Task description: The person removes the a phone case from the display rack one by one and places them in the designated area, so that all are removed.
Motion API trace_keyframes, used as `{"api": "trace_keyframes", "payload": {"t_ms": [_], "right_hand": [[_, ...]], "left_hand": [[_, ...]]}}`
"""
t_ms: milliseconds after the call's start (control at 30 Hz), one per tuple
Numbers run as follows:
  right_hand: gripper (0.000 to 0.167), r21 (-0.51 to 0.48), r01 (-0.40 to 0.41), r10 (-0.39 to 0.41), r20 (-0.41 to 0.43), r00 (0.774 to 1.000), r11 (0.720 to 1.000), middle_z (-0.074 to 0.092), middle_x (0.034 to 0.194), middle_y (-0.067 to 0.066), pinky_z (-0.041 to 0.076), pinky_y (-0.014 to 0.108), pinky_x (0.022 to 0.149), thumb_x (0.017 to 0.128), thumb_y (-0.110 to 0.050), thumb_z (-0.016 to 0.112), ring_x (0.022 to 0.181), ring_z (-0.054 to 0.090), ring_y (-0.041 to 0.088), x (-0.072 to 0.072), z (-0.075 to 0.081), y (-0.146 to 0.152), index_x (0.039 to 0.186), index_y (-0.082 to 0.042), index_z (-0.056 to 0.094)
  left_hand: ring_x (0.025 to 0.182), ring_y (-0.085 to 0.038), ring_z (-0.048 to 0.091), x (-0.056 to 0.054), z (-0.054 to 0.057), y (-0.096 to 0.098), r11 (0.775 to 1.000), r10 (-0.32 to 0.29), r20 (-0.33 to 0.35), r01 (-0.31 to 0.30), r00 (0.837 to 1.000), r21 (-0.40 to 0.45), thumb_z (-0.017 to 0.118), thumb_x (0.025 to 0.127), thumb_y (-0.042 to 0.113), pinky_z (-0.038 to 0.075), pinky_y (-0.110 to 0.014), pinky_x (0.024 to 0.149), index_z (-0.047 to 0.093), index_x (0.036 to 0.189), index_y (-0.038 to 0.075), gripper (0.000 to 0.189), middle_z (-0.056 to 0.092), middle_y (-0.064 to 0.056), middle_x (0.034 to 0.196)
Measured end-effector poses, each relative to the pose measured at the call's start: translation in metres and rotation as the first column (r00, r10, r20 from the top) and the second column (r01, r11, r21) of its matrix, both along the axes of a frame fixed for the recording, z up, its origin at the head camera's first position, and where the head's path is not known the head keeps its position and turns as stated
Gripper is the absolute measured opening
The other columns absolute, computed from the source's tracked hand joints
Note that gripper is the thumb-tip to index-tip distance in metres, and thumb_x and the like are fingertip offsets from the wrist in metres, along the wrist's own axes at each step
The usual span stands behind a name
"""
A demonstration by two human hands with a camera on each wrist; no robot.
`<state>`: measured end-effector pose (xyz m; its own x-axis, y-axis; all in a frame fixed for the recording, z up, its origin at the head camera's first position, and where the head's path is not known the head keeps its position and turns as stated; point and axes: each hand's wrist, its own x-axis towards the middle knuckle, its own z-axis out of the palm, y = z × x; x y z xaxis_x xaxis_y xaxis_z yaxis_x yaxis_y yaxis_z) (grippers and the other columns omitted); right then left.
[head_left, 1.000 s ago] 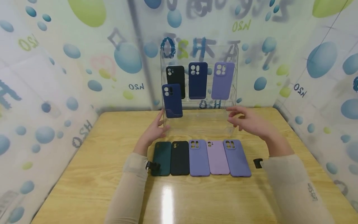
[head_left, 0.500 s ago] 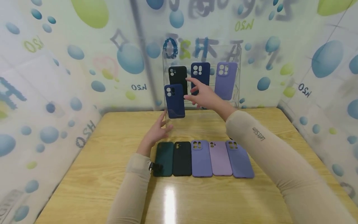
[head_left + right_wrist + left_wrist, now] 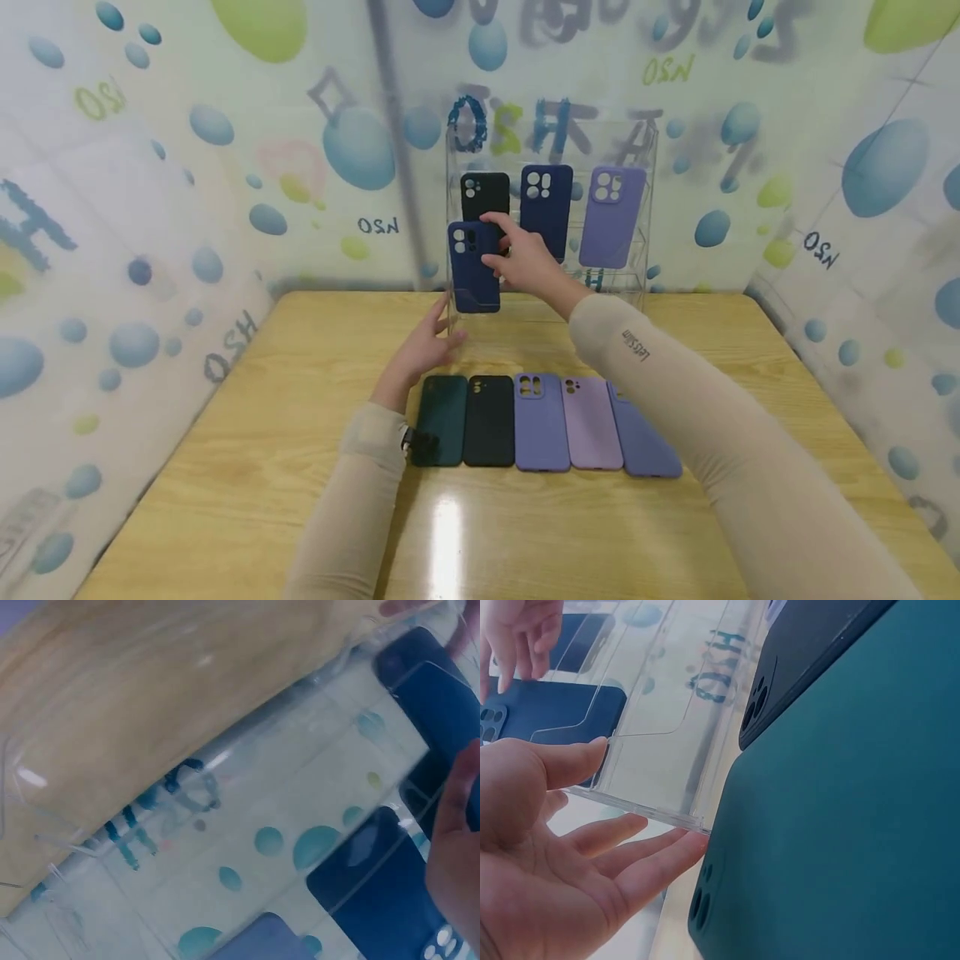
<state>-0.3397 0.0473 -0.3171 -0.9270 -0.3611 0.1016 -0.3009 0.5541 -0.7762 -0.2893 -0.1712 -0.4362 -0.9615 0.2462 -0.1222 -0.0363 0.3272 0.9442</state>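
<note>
A clear display stand (image 3: 645,811) stands upright at the back of the table with phone cases in it. My left hand (image 3: 423,346) touches its left side, fingers fairly straight, thumb at the edge. Lowest at the left is a dark blue phone case (image 3: 472,287); my right hand (image 3: 531,262) grips its upper right corner, index finger at the top edge and thumb by the side. Partly hidden behind it is a black phone case (image 3: 483,187). Beside that stand a navy phone case (image 3: 553,208) and a purple phone case (image 3: 611,229).
In front of the stand lies a row of phone cases: dark green (image 3: 442,417), black (image 3: 490,421), blue-purple (image 3: 542,425), lilac (image 3: 592,425) and purple (image 3: 654,454), the last partly covered by my right sleeve (image 3: 660,375). The wooden table (image 3: 300,500) meets a patterned wall behind.
My right hand has left the stand's right side, crossed leftward in front of it and reached the dark blue phone case. My left hand has stayed at the stand's left side.
</note>
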Motion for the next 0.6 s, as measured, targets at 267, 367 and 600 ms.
{"api": "trace_keyframes", "payload": {"t_ms": [267,367,600], "right_hand": [[0.060,-0.062,-0.034,0.028,-0.108,0.994,0.997,0.064,0.113,0.011,0.060,0.040,0.068,0.112,-0.012,0.055,0.085,0.069,0.026,-0.003,-0.016,0.004,0.162,-0.039,0.035],[0.059,-0.054,-0.051,0.044,-0.136,0.990,0.997,0.065,0.109,0.012,0.055,0.037,0.064,0.112,-0.012,0.053,0.084,0.068,0.028,-0.004,-0.018,0.005,0.161,-0.039,0.035],[0.058,-0.067,-0.062,0.056,-0.097,0.994,0.996,0.066,0.108,0.013,0.049,0.037,0.064,0.113,-0.010,0.050,0.085,0.066,0.037,-0.006,-0.020,0.006,0.160,-0.039,0.031]], "left_hand": [[0.148,-0.040,0.052,-0.001,-0.001,0.001,1.000,0.022,0.030,-0.022,0.999,-0.007,0.060,0.110,0.026,0.055,-0.056,0.107,0.005,0.172,0.041,0.084,0.030,-0.018,0.175],[0.147,-0.039,0.053,-0.002,-0.001,0.000,1.000,0.028,0.035,-0.028,0.999,-0.011,0.059,0.111,0.024,0.057,-0.049,0.102,0.005,0.172,0.040,0.084,0.030,-0.019,0.175],[0.148,-0.040,0.051,-0.002,0.000,0.001,0.999,0.031,0.045,-0.031,0.999,-0.019,0.060,0.111,0.025,0.055,-0.054,0.105,0.005,0.172,0.040,0.083,0.029,-0.017,0.176]]}}
